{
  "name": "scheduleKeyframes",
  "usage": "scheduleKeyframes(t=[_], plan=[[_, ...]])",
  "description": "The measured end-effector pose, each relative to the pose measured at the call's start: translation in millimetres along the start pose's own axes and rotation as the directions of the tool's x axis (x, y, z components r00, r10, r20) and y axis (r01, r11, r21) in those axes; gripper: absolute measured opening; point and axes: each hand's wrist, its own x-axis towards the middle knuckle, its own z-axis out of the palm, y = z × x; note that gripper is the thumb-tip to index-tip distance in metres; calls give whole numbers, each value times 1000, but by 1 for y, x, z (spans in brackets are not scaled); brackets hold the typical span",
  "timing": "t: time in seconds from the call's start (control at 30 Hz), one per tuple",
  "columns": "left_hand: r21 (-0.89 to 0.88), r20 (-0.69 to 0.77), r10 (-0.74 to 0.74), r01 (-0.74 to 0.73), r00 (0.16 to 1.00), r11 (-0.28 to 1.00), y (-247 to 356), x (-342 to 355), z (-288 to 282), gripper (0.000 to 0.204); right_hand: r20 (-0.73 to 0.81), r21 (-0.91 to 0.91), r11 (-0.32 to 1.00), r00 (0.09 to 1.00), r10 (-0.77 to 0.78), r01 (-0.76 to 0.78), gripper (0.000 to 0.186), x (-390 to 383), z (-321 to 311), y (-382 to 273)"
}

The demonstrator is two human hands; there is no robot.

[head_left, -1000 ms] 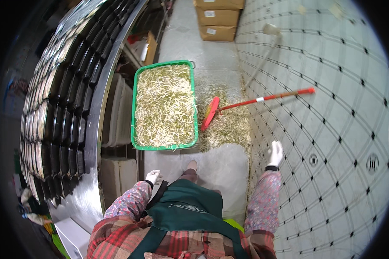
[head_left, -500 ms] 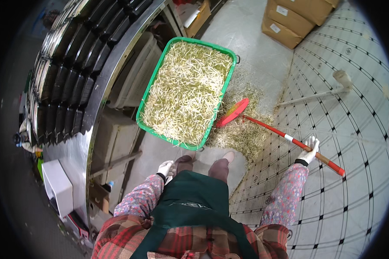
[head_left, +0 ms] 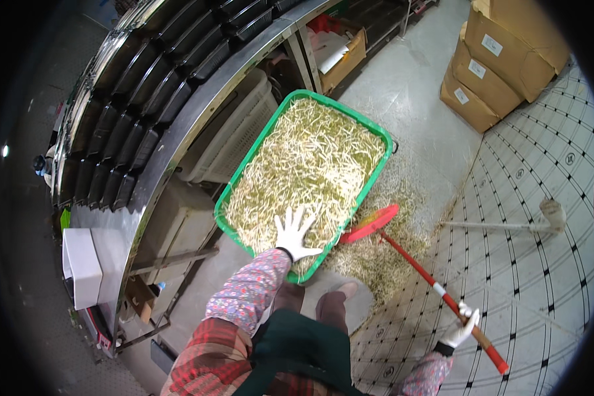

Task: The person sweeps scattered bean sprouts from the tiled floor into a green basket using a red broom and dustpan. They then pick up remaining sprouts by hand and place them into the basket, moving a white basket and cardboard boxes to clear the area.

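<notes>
My left hand (head_left: 294,236), in a white glove, lies with fingers spread on the pale bean sprouts (head_left: 317,158) near the close end of a green-rimmed bin (head_left: 246,163). The sprouts are mixed with greenish bits and fill the bin nearly to its rim. Off to the right, my gloved right hand (head_left: 461,329) grips the lower part of a shovel (head_left: 416,265). Its red handle has a white band, and its red blade (head_left: 371,223) rests against the bin's right side. Around the blade, a loose heap of sprouts and husks (head_left: 383,264) covers the floor.
Left of the bin stands a metal table (head_left: 171,155) stacked with black plastic trays (head_left: 135,99). Below it are a white basket (head_left: 237,132) and other containers. Cardboard boxes (head_left: 501,79) stand far right by the tiled surface (head_left: 508,264). A white box (head_left: 81,267) sits at left.
My left hand has moved from beside my leg forward onto the sprouts. The view has shifted, and the bin sits lower in it. My right hand still holds the shovel.
</notes>
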Motion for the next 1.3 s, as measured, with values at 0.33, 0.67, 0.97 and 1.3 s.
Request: scheduleKeyframes(t=[0.33,0.67,0.97,1.3], plan=[[-41,125,-184,191,975,981,17,172,-16,107,-149,-92,996,989,4,-18,29,-10,19,-1],[54,150,-120,113,981,992,-5,211,9,110,-19,-137,982,991,-135,131,36,-26,100,-3],[-65,232,94,-81,968,995,-22,119,-77,95,-68,79,993,994,-84,90,44,-63,104,-40],[52,55,-565,563,823,825,-90,21,23,126,8,-15,992,992,-129,129,44,-83,110,-36]])
